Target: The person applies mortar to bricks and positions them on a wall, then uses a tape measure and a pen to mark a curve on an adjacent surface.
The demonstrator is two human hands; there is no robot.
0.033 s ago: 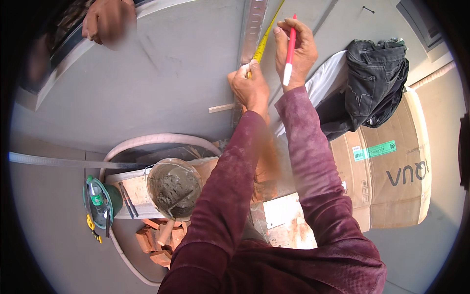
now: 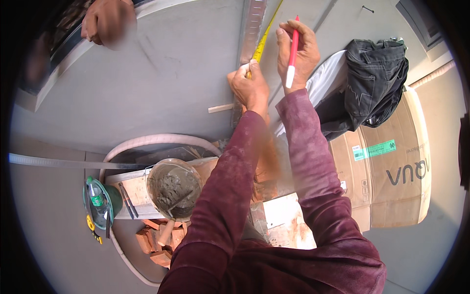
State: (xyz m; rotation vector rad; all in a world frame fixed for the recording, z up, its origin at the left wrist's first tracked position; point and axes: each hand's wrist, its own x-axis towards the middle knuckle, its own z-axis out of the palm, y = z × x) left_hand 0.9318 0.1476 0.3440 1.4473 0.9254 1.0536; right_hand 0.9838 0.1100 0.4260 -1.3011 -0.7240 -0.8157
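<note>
My left hand (image 2: pixel 249 86) is closed on a yellow tape measure (image 2: pixel 261 47), whose blade stretches upward along a slotted metal strip (image 2: pixel 252 29) on the grey wall (image 2: pixel 181 63). Most of the tape's case is hidden by my fingers. To the right, my right hand (image 2: pixel 306 53) grips a red marker pen (image 2: pixel 293 51) with a white end pointing down toward my wrist. The pen's red tip rises past my fingertips, close to the tape but apart from it. A small wooden stick (image 2: pixel 221 108) juts out left of my left wrist.
A bucket of wet mortar (image 2: pixel 175 188) with a trowel (image 2: pixel 170 220) stands lower left, near broken bricks (image 2: pixel 161 247) and a green bucket (image 2: pixel 115 202) holding a bottle. Dark trousers (image 2: pixel 374 81) hang above a cardboard box (image 2: pixel 391 171). Another person's hand (image 2: pixel 105 22) rests at the upper left ledge.
My right hand and the marker pen have shifted slightly right and down. My left hand stays in place on the tape measure.
</note>
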